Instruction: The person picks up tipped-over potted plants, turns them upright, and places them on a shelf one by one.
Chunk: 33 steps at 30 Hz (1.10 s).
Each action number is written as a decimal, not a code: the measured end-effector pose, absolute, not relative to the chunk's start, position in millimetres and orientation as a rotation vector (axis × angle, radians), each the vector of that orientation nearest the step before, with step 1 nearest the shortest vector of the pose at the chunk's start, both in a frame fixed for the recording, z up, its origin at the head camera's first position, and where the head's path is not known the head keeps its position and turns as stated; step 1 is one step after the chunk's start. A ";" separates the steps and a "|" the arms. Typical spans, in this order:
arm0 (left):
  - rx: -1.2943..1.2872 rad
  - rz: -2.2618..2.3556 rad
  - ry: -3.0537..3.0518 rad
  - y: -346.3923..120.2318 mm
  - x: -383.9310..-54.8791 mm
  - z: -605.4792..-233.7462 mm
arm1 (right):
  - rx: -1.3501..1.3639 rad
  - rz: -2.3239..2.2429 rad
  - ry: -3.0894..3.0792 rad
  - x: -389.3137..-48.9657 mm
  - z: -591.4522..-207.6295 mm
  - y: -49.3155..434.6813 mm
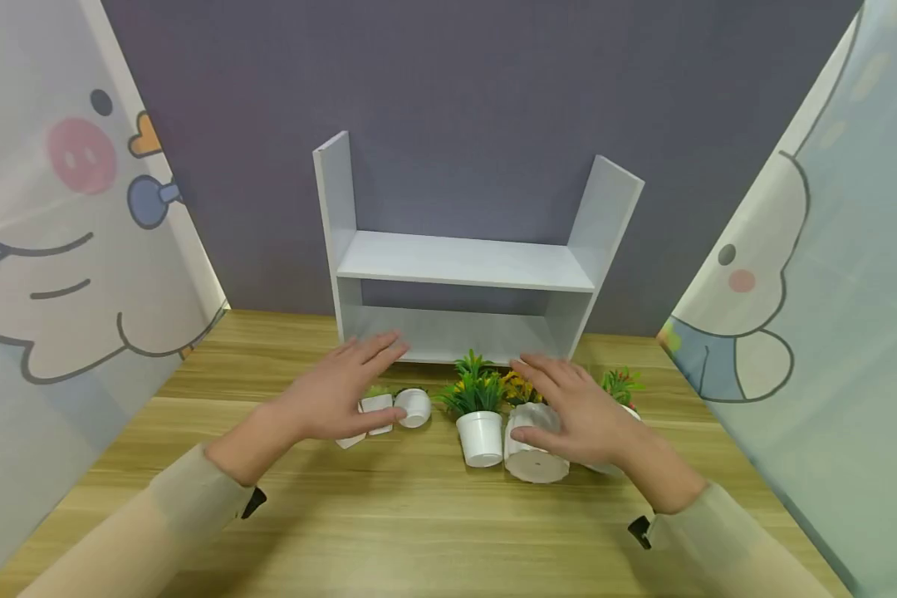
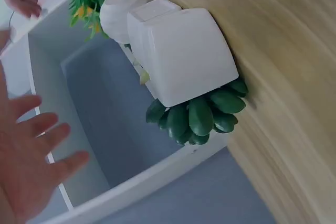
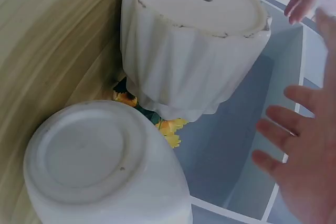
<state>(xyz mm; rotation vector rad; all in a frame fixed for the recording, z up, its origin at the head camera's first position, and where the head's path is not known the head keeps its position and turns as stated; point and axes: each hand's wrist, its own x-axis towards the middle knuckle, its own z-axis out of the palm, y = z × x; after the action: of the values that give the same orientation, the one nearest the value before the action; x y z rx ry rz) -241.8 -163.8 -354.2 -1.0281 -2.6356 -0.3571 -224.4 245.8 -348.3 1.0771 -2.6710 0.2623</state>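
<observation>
Left hand (image 1: 340, 394) and right hand (image 1: 579, 411) spread wide, holding nothing, near potted plants (image 1: 482, 438) lying on the tabletop (image 1: 389, 523) before the shelf (image 1: 463, 259); a low sweep could roll the round pot (image 1: 414, 409).

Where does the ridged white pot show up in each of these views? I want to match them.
Head: the ridged white pot lies right of centre, partly behind the right hand.
Left wrist: not visible in it.
Right wrist: the pot is large at upper middle, its holed base showing.
Shared landmark: the shelf, partly visible in all three.
</observation>
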 end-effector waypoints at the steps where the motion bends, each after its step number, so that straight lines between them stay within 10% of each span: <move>1: -0.993 -0.406 -2.596 -165.8 -243.4 -353.3 | 1.073 0.277 -2.640 -223.9 -347.9 245.8; 17: -0.574 -1.092 -2.118 -207.7 -329.9 -291.0 | 1.001 0.351 -2.316 -209.9 -339.8 279.9; 33: -0.551 -1.281 -2.196 -203.8 -359.4 -307.9 | 0.911 0.453 -2.299 -202.8 -349.7 308.1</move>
<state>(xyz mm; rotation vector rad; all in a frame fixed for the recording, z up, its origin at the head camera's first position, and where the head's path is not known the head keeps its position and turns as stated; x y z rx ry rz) -359.4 -203.8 -307.9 -0.5508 -2.1960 -1.2806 -202.8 308.1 -349.7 0.9110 -2.2989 0.4529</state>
